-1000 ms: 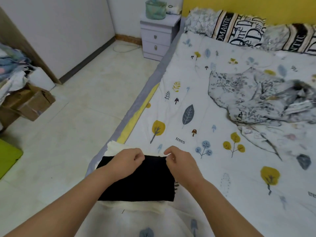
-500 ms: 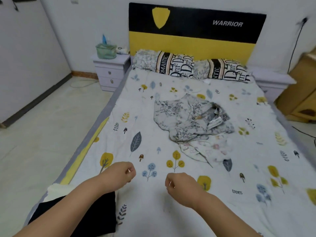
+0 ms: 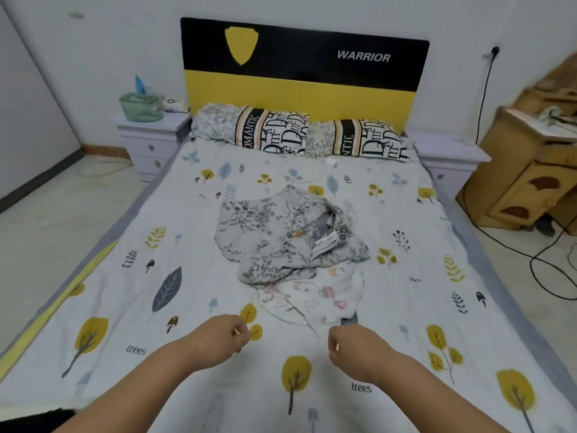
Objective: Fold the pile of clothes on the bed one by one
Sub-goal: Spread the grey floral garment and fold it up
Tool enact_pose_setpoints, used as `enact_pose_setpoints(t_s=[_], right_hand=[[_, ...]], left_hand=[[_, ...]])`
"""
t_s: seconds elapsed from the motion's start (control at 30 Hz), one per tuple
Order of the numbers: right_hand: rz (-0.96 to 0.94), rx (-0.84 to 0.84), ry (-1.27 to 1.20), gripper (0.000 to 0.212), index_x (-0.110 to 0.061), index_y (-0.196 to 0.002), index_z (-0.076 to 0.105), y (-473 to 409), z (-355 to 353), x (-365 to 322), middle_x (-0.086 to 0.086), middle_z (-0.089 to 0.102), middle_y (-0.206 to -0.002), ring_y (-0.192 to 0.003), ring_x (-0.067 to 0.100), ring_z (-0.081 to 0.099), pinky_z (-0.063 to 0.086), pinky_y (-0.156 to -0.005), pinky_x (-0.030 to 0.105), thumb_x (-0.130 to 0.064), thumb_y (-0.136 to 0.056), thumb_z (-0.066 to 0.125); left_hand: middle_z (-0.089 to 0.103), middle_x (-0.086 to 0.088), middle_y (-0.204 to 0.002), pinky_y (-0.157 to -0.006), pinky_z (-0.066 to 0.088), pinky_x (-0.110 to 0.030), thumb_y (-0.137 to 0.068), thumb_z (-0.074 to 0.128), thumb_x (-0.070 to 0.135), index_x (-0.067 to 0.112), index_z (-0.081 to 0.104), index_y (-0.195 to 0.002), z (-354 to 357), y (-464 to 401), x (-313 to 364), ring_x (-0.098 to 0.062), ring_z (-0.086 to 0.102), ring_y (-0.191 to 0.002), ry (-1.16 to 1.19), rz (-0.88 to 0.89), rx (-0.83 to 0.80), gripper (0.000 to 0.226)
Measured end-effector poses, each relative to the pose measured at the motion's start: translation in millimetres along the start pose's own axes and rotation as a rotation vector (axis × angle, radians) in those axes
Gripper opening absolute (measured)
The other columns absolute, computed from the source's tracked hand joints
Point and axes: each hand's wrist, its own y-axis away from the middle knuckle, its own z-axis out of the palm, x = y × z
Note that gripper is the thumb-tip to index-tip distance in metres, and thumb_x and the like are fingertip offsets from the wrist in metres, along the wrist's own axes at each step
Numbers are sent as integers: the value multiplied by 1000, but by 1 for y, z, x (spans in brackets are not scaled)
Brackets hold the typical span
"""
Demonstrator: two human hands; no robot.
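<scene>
At the near left corner, a dark cloth showed at the edge of the view, lying on the bed beside the left forearm. Both arms reached out over the patterned sheet. The left hand hovered with its fingers curled in and grasped nothing; the right hand was likewise loosely clenched and empty. The two hands were apart from each other, with bare sheet between them.

Just beyond the hands lay the pile of clothes, near the middle of the bed. Its nearest piece was a white garment with small pink and pale prints, crumpled and close to the right hand, though not touching it. Partly on top of it, farther off, sat a grey floral garment, bunched up with a collar and a label showing.

Past the pile, two pillows with black, white and striped lettering leaned side by side against the headboard, which was black above and yellow below, with a yellow shield and the word WARRIOR. To the left of the bed stood a pale nightstand carrying a green basket. To the right stood another nightstand, and beyond it a wooden cabinet, with black cables trailing on the floor.
</scene>
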Motion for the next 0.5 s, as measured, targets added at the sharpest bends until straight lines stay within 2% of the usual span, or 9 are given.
enact_pose_setpoints(t_s=[0.13, 0.17, 0.2, 0.27, 0.33, 0.4, 0.5], right_hand=[[68, 0, 0, 17, -19, -76, 43, -40, -4, 37, -1, 46, -83, -75, 17, 43, 33, -57, 23, -17, -93, 40], [86, 7, -6, 17, -19, -78, 45, -52, -5, 45, -1, 47, -85, -77, 17, 44, 34, -59, 23, -17, -93, 39], [96, 21, -14, 14, -17, -86, 51, -64, -7, 51, 2, 52, -93, -83, 18, 47, 37, -65, 25, -17, -93, 39], [126, 56, -36, 22, -12, -109, 56, -88, -11, 62, 7, 56, -113, -98, 21, 53, 41, -78, 26, -18, -94, 40], [156, 88, -45, 27, -12, -118, 52, -113, -14, 71, 8, 55, -120, -107, 23, 54, 41, -80, 27, -21, -96, 40], [170, 136, -28, 30, -12, -123, 49, -141, -17, 77, 9, 53, -124, -111, 24, 52, 41, -80, 28, -24, -97, 41], [180, 217, 29, 41, -14, -133, 41, -188, -20, 85, 10, 45, -131, -120, 27, 42, 40, -94, 35, -24, -93, 46]], left_hand=[[53, 13, -77, -62, 39, -12, -95, 44, 24, 20, 53, -88, 10, -47, 6, -1, 48, -64, -36, -10, -18, 12], [52, 14, -77, -61, 39, -12, -95, 43, 23, 20, 53, -89, 11, -61, 7, 0, 47, -64, -51, -9, -10, 12], [51, 14, -76, -61, 38, -11, -95, 42, 22, 20, 53, -89, 12, -74, 7, -1, 46, -65, -70, -10, 1, 12], [53, 10, -82, -63, 39, -15, -95, 41, 23, 21, 51, -91, 13, -103, 7, -6, 48, -73, -131, -7, 30, 11], [56, 4, -96, -72, 40, -20, -95, 40, 23, 23, 51, -96, 14, -134, 4, -11, 50, -84, -179, -11, 78, 11], [58, -1, -110, -76, 39, -22, -96, 40, 25, 20, 53, -109, 16, -164, 0, -15, 52, -93, -186, -22, 136, 20], [52, -7, -121, -77, 38, -24, -94, 45, 24, 13, 50, -119, 20, -211, -8, -21, 52, -106, -206, -33, 236, 28]])
